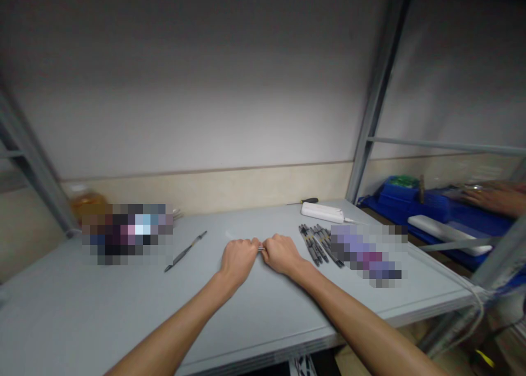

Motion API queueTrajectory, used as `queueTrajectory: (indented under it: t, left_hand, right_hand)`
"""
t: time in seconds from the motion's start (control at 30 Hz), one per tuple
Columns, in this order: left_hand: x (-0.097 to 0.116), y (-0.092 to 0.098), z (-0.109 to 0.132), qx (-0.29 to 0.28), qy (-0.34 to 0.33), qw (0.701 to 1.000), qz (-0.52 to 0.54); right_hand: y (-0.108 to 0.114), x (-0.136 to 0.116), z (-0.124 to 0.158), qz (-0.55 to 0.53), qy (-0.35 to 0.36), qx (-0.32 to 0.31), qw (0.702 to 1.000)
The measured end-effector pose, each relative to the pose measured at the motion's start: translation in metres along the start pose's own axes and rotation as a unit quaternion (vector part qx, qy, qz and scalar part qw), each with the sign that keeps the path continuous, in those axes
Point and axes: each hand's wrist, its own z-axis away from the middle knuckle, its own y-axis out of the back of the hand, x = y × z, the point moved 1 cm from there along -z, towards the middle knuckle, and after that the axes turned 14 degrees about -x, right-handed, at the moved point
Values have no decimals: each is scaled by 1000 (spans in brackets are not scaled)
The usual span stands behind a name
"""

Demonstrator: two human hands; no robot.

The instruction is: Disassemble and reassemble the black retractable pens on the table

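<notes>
My left hand [240,260] and my right hand [281,253] meet over the middle of the table, both closed. In the small gap between them shows a short silvery bit of a slim pen [261,249]; the fists hide the rest. Left of my left hand a single long, thin grey-black pen [186,251] lies slantwise on the table. To the right of my right hand, several similar grey and black pens [319,245] lie side by side in a bunch.
The grey table [213,332] stands against a wall. A white power strip [322,212] with a cable and a screwdriver [304,201] lie at the back right. Blurred-out items lie on both sides. Beyond the metal post [376,96], another person's hand [495,197] is above blue bins [400,192].
</notes>
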Motion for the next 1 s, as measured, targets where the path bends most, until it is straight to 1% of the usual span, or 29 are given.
queueTrajectory:
  t: [0.13,0.23,0.3,0.37,0.5,0.53,0.6,0.7,0.83,0.93,1.0]
  left_hand:
    - [-1,0,2,-14,30,999,29]
    - [-2,-2,2,-14,30,998,57]
    - [-4,-4,1,-5,16,997,75]
    - [-6,-5,1,24,-14,996,86]
    - [-14,-2,-1,124,-91,984,88]
    - [-16,-1,-1,141,-112,980,87]
    - [-20,0,-2,154,-155,972,84]
    - [-23,-2,-3,156,-188,967,79]
    - [-23,-5,-4,147,-175,969,91]
    - [-24,-9,-7,123,-159,970,135]
    - [-25,-12,-11,93,-156,964,193]
  right_hand:
    - [1,-2,-2,38,23,32,999]
    - [1,-2,-4,47,34,48,997]
    - [0,-1,-5,41,27,52,997]
    - [-1,0,-5,31,4,50,998]
    - [1,9,-4,10,-47,33,998]
    - [2,12,-4,4,-54,28,998]
    - [4,16,-3,-4,-54,19,998]
    - [4,18,-2,-1,-38,13,999]
    - [3,17,-2,16,-16,25,999]
    - [4,16,-2,31,-12,34,999]
    - [5,16,-2,40,-10,36,998]
